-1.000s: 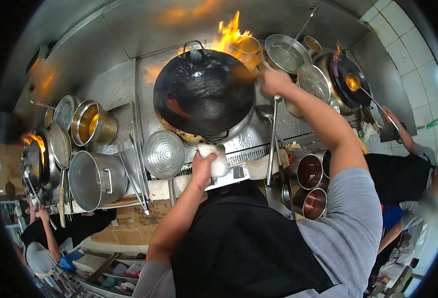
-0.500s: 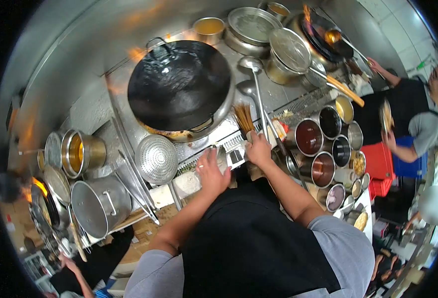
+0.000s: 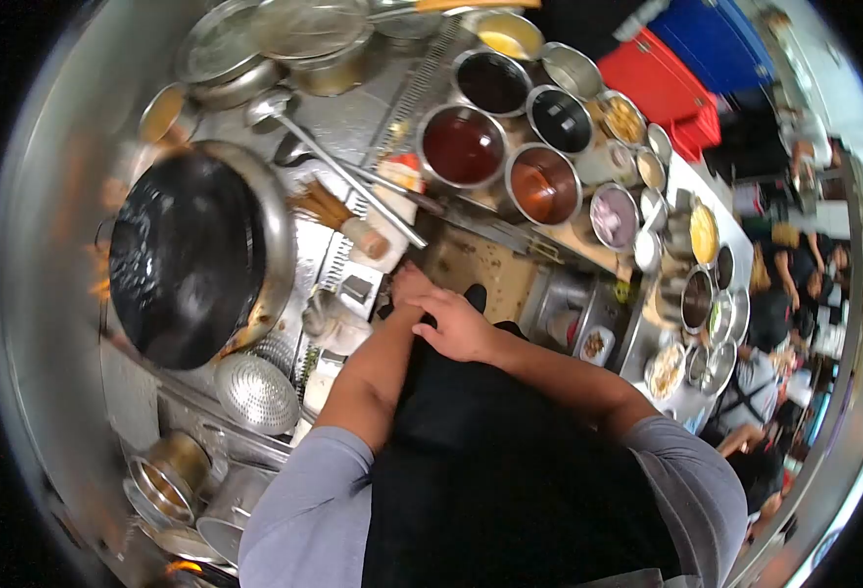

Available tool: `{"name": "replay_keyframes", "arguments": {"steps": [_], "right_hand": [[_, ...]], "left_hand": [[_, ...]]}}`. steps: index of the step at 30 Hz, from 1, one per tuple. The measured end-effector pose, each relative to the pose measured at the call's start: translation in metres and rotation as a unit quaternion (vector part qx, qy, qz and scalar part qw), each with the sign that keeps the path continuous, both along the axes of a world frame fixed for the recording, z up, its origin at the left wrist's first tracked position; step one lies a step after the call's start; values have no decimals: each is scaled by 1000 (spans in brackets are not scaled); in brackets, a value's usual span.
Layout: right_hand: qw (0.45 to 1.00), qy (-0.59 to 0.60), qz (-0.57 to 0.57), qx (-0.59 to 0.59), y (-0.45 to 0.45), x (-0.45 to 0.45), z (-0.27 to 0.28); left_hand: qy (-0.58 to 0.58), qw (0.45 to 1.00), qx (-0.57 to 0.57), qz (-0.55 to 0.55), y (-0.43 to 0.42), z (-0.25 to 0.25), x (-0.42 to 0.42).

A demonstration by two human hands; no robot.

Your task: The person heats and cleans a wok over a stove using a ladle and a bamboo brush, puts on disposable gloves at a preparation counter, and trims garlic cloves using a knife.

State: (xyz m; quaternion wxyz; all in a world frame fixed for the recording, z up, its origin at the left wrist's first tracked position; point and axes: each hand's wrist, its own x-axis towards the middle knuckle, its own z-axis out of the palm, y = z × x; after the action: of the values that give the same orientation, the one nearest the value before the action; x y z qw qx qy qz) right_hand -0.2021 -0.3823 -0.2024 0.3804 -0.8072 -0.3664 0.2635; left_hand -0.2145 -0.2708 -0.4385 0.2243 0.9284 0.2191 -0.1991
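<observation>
- A person's right hand lies over the left wrist; whether it grips cannot be told. The left hand points toward the counter, its finger pose unclear.
- At left, a dark, glossy wok sits well apart from both hands.
- Just beyond the left hand, a long ladle ends its handle.
- Farther right, one steel pot holds dark red liquid; the next pot holds orange-red liquid.
- Behind them stands near-black liquid in a smaller container.
- Nearer, at right, a bowl holds pale pieces.
</observation>
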Motion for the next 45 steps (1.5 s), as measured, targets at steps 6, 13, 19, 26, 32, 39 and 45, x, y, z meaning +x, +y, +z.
{"name": "replay_keyframes", "arguments": {"steps": [6, 13, 19, 26, 32, 39, 45], "right_hand": [[982, 129, -110, -87, -84, -22, -12], [964, 109, -212, -116, -140, -53, -20], [956, 129, -226, -132, -177, -93, -22], [929, 244, -273, -63, -250, -152, -4], [831, 467, -235, 190, -319, -214, 36], [758, 434, -288, 392, -366, -303, 42], [725, 367, -362, 457, -378, -344, 50]], "left_hand": [[114, 991, -65, -13, 2, 24, 38], [175, 977, 12, -121, -17, 5, 67], [222, 891, 25, -396, 12, 1, 94], [142, 931, 134, -309, 12, -134, 105], [142, 914, -177, -336, -125, -2, -25], [113, 877, -200, -422, -115, 54, -154], [157, 882, -146, -419, -115, 102, -130]]}}
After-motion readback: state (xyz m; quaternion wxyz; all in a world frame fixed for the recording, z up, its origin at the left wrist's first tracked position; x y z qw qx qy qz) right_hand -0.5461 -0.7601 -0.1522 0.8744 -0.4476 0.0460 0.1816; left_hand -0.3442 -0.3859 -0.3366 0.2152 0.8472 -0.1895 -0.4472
